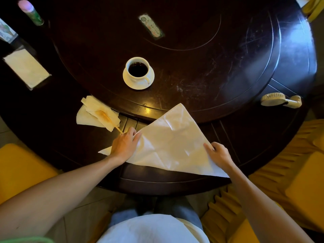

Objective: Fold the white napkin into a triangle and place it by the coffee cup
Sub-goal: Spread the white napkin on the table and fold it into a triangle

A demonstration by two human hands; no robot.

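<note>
The white napkin (pixel 171 142) lies on the near edge of the dark round table (pixel 210 71), folded into a triangle whose tip points away from me. My left hand (pixel 125 143) presses its left edge, fingers on the fabric. My right hand (pixel 218 155) pinches the right edge near the lower right corner. The white coffee cup (pixel 138 70), full of dark coffee, stands on a white saucer (pixel 130 83) further in, up and left of the napkin's tip.
Crumpled used tissues with a wooden stick (pixel 98 113) lie left of the napkin. A napkin holder (pixel 26 67) stands far left, a small white fan (pixel 280 100) at the right, a bottle (pixel 30 12) top left. Yellow chairs (pixel 21 169) flank me.
</note>
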